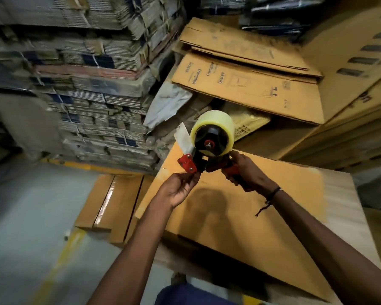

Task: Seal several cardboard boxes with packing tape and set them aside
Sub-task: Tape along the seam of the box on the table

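A red and black tape dispenser (198, 158) with a roll of clear packing tape (213, 130) is held up in front of me. My right hand (243, 170) grips its handle. My left hand (182, 187) pinches the red front end by the cutter, where a loose strip of tape (184, 137) sticks upward. Below the hands lies a large brown cardboard box (240, 208), lying tilted with a plain face up. To its left on the floor sits a lower box (110, 201) with a shiny strip of tape along its seam.
Tall stacks of bundled flat cardboard (92, 84) fill the left and back. Flattened printed cartons (246, 84) and stacked boxes (357, 89) crowd the right. Grey floor (26, 227) with a yellow line lies at the lower left.
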`<move>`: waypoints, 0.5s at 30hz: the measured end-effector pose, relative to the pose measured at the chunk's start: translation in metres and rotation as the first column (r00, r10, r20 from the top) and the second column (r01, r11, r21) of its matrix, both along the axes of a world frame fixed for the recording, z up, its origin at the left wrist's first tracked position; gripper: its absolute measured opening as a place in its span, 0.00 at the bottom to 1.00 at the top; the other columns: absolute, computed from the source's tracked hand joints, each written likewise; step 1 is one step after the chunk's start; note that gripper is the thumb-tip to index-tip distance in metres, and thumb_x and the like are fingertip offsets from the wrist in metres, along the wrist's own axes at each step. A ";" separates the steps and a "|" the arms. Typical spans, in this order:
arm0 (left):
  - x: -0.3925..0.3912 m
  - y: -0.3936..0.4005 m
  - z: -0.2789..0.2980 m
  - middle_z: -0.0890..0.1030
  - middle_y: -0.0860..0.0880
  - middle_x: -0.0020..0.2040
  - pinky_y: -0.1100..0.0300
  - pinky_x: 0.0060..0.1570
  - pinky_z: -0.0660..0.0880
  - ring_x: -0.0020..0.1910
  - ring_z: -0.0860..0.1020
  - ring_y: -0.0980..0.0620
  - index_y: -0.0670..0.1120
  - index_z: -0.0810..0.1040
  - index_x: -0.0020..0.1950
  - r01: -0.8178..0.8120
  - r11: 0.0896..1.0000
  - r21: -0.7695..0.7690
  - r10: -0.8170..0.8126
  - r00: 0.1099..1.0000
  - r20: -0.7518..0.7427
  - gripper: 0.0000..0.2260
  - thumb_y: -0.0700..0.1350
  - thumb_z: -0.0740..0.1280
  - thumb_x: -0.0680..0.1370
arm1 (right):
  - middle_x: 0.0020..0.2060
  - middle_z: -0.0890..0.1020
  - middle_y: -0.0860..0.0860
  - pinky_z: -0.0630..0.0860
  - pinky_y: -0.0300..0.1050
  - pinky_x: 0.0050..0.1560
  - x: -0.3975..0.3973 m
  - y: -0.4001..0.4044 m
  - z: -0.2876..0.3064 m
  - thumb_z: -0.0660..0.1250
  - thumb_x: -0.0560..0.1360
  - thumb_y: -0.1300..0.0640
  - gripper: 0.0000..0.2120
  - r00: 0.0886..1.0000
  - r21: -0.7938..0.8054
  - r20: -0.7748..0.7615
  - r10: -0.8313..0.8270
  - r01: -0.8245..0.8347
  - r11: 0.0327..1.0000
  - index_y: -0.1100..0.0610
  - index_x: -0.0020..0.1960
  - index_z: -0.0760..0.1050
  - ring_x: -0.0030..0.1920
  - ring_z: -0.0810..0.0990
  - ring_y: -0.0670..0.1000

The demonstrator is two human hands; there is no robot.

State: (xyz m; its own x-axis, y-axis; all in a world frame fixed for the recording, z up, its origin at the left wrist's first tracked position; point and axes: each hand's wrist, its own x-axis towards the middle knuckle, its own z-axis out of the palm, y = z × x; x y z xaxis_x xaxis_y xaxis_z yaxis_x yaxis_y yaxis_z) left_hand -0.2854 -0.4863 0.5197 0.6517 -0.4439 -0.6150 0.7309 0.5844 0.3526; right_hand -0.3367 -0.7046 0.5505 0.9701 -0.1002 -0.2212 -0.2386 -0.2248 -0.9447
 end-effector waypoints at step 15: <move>0.103 0.084 -0.017 0.82 0.37 0.44 0.59 0.32 0.82 0.39 0.83 0.44 0.39 0.80 0.49 0.204 0.734 0.647 -0.496 0.812 0.307 0.10 0.30 0.60 0.84 | 0.27 0.73 0.66 0.70 0.43 0.33 0.065 0.079 -0.022 0.48 0.86 0.38 0.41 0.999 -0.042 -0.019 0.038 -0.039 0.998 0.75 0.37 0.70 0.27 0.68 0.57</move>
